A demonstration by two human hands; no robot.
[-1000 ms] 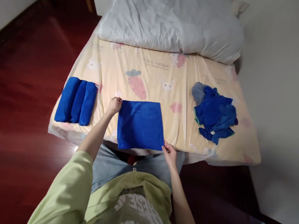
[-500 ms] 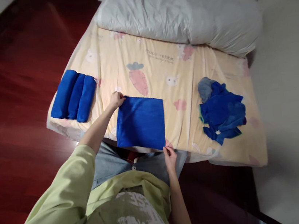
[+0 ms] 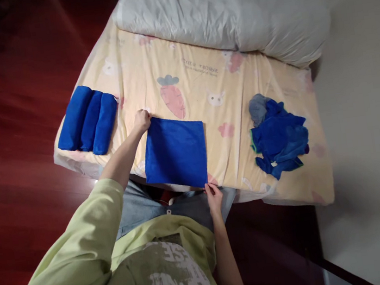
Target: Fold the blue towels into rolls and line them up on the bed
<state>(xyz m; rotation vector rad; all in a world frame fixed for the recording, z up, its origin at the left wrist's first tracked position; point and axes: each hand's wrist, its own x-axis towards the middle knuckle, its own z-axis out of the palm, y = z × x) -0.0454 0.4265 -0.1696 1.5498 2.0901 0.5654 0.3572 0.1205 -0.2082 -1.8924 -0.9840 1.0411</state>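
Observation:
A blue cloth lies flat and square on the yellow cartoon-print sheet at the near edge of the bed. My left hand pinches its far left corner, fingers closed. My right hand pinches its near right corner at the bed's edge. Three rolled blue cloths lie side by side to the left of the flat one. A loose heap of blue cloths, with a grey one on top at its far side, sits to the right.
A rumpled white duvet covers the far end of the bed. Dark red wooden floor runs along the left. A pale wall stands close on the right.
The view has shifted slightly; both hands keep their hold on the same corners of the flat cloth, which looks a little straighter.

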